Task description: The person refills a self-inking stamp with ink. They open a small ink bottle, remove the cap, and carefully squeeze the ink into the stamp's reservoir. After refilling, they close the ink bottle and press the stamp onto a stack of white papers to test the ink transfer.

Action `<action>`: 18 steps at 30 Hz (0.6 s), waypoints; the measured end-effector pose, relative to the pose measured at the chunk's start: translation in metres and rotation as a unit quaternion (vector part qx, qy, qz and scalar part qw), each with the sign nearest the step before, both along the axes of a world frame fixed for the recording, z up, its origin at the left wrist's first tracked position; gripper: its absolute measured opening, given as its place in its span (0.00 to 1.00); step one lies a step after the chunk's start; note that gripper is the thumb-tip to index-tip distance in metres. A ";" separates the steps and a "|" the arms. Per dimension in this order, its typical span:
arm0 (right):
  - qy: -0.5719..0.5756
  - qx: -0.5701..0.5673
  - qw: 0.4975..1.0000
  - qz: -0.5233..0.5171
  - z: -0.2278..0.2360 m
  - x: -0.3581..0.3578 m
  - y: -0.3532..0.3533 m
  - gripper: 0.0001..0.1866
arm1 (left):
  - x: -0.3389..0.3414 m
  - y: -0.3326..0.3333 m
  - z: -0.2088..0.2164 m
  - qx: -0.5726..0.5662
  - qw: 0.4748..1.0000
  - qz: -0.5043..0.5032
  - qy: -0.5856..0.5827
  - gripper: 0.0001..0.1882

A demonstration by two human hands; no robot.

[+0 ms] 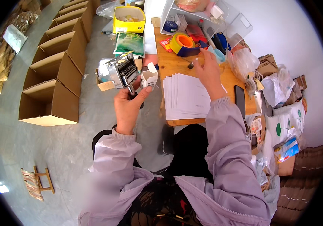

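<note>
My left hand (126,109) grips, by its lower end, a silver metal hand device with ridged inner parts (123,71), raised left of the brown wooden table (171,67). A small white open carton (149,78) sits against my thumb. My right hand (210,73) curves beside a small dark cylinder (190,66); pinching it or not, I cannot tell. Advisable: steady hold, fingers clear of the ridges.

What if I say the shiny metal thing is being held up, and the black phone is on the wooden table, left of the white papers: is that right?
Not quite: the black phone is to the right of the white papers, as the head view shows. It is on the wooden table, and the shiny metal thing is being held up.
</note>
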State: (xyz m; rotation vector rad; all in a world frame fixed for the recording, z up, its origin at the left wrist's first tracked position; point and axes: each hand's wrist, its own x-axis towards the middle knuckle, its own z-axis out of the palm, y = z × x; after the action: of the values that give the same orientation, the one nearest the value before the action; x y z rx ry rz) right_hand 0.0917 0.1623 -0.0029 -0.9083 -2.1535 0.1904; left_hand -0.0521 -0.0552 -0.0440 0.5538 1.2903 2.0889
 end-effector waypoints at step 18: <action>0.074 -0.141 0.920 0.357 0.066 -0.053 -0.096 0.13 | 0.004 -0.003 -0.003 -0.075 0.996 0.016 0.054 0.21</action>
State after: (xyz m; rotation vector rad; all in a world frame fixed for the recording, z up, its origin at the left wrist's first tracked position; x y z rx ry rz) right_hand 0.0385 0.0668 0.0635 -0.1959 -2.2538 0.9177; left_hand -0.0483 -0.0580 -0.0471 0.5902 1.5125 1.9897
